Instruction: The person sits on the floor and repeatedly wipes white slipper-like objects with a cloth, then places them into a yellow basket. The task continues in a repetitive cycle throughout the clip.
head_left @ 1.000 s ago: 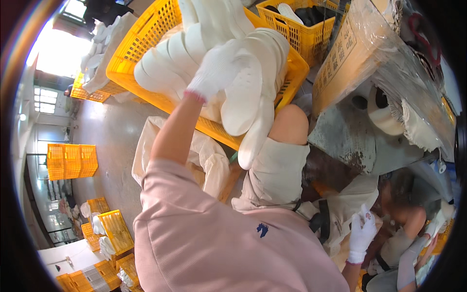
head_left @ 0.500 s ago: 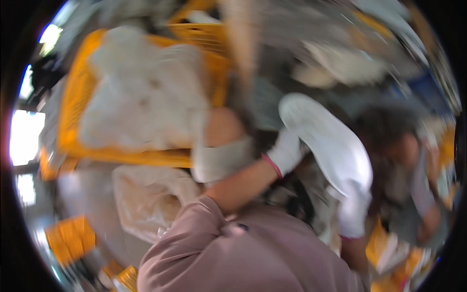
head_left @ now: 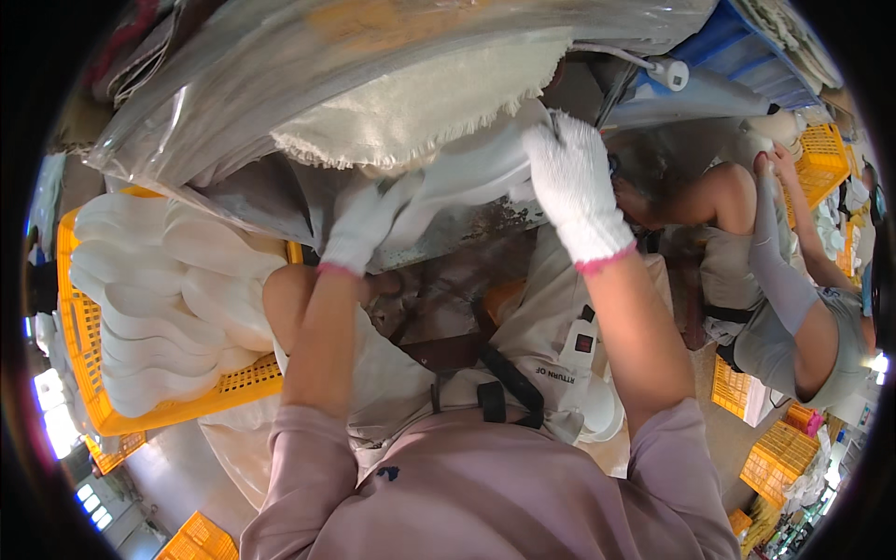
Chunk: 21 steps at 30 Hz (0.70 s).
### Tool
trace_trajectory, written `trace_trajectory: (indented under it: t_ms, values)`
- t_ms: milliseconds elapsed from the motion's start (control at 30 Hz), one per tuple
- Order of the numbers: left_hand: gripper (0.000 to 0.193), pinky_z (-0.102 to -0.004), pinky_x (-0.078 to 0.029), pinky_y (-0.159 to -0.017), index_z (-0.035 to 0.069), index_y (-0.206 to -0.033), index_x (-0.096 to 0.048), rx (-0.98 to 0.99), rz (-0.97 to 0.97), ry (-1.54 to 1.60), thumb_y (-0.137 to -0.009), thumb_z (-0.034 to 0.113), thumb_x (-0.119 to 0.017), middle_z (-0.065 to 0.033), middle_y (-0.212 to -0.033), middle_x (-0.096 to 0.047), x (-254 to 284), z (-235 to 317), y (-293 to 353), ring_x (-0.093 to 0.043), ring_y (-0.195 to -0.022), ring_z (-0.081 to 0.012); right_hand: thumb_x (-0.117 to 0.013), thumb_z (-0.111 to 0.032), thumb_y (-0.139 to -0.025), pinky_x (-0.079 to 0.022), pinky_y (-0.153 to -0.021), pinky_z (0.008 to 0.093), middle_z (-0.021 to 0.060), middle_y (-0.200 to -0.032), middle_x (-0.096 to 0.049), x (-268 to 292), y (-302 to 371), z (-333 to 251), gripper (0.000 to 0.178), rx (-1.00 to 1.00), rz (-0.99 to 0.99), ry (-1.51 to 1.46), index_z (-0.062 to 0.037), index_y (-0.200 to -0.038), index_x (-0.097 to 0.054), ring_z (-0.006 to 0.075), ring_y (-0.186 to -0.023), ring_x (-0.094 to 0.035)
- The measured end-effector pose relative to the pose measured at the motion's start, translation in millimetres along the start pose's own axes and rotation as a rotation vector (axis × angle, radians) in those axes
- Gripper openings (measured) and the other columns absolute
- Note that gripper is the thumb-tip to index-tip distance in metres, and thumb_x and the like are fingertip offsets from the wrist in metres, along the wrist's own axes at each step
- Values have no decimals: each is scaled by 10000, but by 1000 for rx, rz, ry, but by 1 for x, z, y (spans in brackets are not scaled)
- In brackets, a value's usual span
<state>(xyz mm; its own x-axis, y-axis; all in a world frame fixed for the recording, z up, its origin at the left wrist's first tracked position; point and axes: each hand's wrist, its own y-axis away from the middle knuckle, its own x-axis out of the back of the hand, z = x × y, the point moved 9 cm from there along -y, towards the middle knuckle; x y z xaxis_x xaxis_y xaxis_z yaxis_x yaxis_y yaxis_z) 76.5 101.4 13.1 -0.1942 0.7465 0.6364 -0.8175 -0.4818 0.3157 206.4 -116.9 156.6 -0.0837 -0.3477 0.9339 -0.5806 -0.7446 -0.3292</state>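
- Left hand (head_left: 364,224) at left end of white sole (head_left: 476,175); blurred, cannot tell grip.
- Right hand (head_left: 579,187) pinches right end, above surface (head_left: 471,231) near edge.

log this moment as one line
left hand: at white sole, blurred; right hand: holding sole's other end; frayed cloth: near sole; yellow basket: stacked soles

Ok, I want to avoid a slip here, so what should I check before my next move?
1. Left hand grip on the white sole: cannot tell, blurred.
2. Right hand at the sole's right end: ok.
3. Gloves on both hands: ok.
4. Sole free of the frayed cloth: cannot tell.
5. Co-worker's hands clear of yours: ok, off to the right.
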Motion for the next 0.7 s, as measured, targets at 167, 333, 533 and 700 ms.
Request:
trace_trajectory:
  t_ms: [167, 333, 533, 700]
  values:
    - [580, -326, -516, -1039, -27, -1447, -578, -90, -434, 930, -935, 127, -805, -73, -1317, -692, -47, 53, 79, -646, -1162, -150, -672, -342, -887, -548, -875, 523, 305, -1092, -705, -10, 8, 22, 411, -557, 51, -704, 8, -1099, -706, 510, -1027, -677]
    - [412, -299, -562, -854, -22, -1243, -669, -42, -14, 1392, -919, 169, -839, -65, -1138, -728, -96, 122, 53, -682, -973, -147, -724, -232, -898, -550, -996, 439, 271, -1280, -682, 22, 82, -8, 577, -615, -111, -705, 32, -1381, -551, 398, -1170, -696]
    - [579, -366, -583, -888, -3, -1426, -621, 63, -4, 1315, -950, 275, -799, -108, -1240, -711, -116, 129, -5, -694, -1050, -218, -773, -284, -864, -584, -897, 482, 310, -1139, -702, 49, 70, 6, 707, -460, 376, -536, 24, -1432, -486, 482, -1060, -717]
    - [738, -346, -476, -1084, 21, -1528, -576, 220, -66, 252, -1006, 528, -697, -149, -1397, -685, -28, 58, -6, -636, -1266, -247, -723, -405, -840, -575, -903, 534, 363, -1016, -718, -3, 20, 50, 561, -479, 306, -526, 115, -1052, -709, 509, -1010, -705]
